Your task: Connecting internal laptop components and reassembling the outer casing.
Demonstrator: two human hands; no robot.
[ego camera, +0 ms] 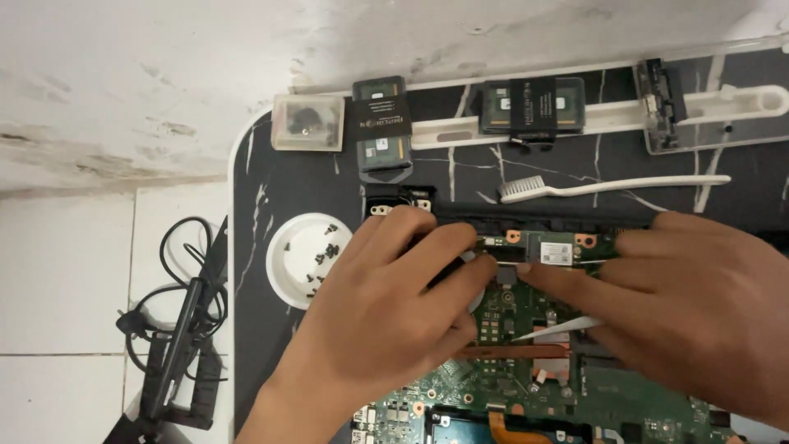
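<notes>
An opened laptop with its green circuit board [526, 329] exposed lies on a black marble-patterned table [279, 177]. My left hand [386, 304] rests on the board's left part, fingers curled, fingertips pressing near a small card [555, 252] at the board's top edge. My right hand [699, 304] comes in from the right, its fingers meeting the left fingertips there and holding a thin white tool [567, 326]. A copper heat pipe [514, 352] runs under both hands.
A white dish of small black screws [308, 259] sits left of the laptop. Behind lie a white toothbrush [608, 187], two memory modules [382, 127] [532, 105], a clear box of screws [307, 122] and a clear plastic part [666, 103]. Black cables [177, 321] lie on the tiled floor at left.
</notes>
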